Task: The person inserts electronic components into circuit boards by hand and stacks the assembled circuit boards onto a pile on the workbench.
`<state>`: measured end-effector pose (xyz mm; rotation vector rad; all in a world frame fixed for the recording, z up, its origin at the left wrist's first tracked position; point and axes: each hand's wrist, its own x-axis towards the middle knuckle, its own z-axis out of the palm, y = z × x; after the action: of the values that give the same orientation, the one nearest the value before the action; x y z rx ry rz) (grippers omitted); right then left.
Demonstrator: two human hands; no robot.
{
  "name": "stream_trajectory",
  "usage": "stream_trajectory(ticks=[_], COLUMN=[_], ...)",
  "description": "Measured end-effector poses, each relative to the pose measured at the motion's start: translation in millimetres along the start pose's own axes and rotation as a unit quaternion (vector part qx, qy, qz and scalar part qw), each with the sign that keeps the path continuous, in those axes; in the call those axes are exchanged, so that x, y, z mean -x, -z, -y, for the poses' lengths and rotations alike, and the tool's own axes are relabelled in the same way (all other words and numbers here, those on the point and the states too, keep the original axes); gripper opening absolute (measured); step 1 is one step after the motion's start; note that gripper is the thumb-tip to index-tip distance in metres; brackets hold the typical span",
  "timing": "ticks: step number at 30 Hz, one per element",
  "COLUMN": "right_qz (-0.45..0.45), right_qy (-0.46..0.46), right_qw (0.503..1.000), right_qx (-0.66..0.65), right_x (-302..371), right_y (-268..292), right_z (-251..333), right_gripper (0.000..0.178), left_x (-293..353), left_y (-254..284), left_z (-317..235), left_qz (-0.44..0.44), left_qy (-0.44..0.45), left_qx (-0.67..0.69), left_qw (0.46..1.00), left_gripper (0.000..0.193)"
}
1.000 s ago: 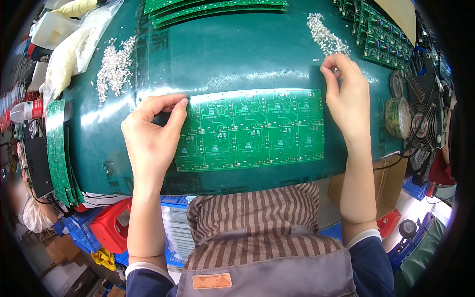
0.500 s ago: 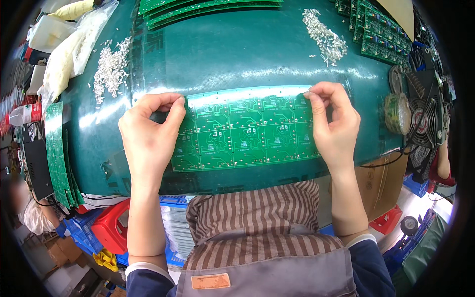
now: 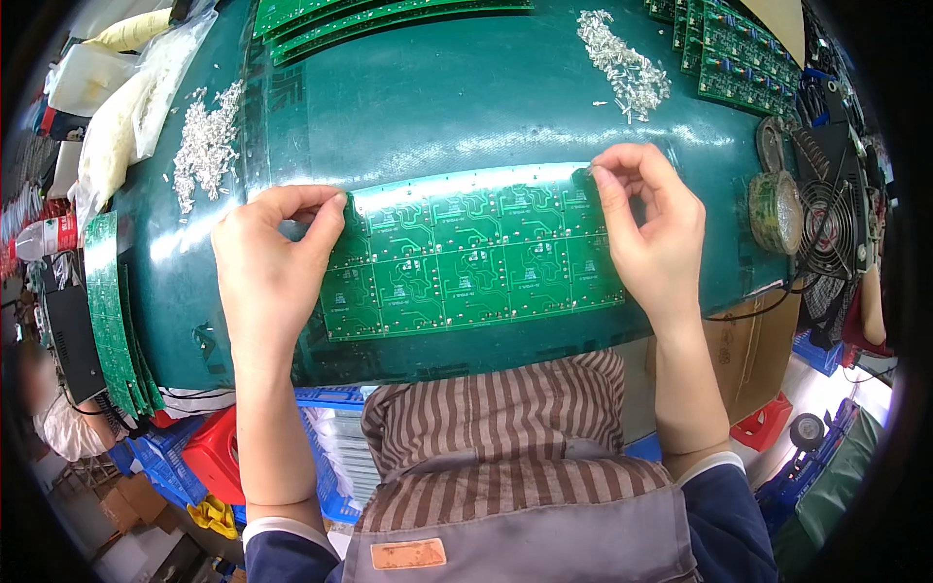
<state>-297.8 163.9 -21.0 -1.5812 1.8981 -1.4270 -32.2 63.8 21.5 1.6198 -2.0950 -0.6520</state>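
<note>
A green printed circuit board lies on the dark green mat in front of me, bare of tall parts and divided into repeated sections. At its far left corner, the thumb and forefinger of my left hand are pinched together on the board. My right hand pinches the far right corner in the same way. The fingertips cover both corners, so I cannot tell whether a tiny part is between them. Beyond my left hand lies a pile of small clear-white parts; a similar pile lies beyond my right hand.
Green boards are stacked at the far edge and left edge. Boards fitted with parts stand at the far right. A tape roll and a fan are at the right, a plastic bottle at the left.
The whole view has shifted and turned slightly. Both hands stay pinched at the far corners, and the board keeps its place on the mat.
</note>
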Motion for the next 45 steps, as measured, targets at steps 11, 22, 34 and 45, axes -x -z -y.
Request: stream_trajectory(ticks=[11, 22, 34, 45], right_qz=[-0.002, 0.009, 0.009, -0.001], right_qy=[-0.003, 0.008, 0.023, -0.012], right_qw=[1.000, 0.999, 0.997, 1.000], right_qx=[0.006, 0.040, 0.078, 0.021], right_x=[1, -1, -2, -4], right_y=[-2, 6, 4, 6], right_z=[-3, -4, 2, -3], right_gripper=[0.006, 0.009, 0.008, 0.005], left_x=[2, 2, 3, 4], left_y=[-1, -4, -3, 1], left_z=[0, 7, 9, 0], left_qz=[0.003, -0.010, -0.017, -0.038], left_qy=[0.043, -0.002, -0.056, -0.189], left_qx=[0.048, 0.061, 0.001, -0.194], left_qw=[0.998, 0.998, 0.998, 0.962], left_gripper=[0.020, 0.017, 0.012, 0.007])
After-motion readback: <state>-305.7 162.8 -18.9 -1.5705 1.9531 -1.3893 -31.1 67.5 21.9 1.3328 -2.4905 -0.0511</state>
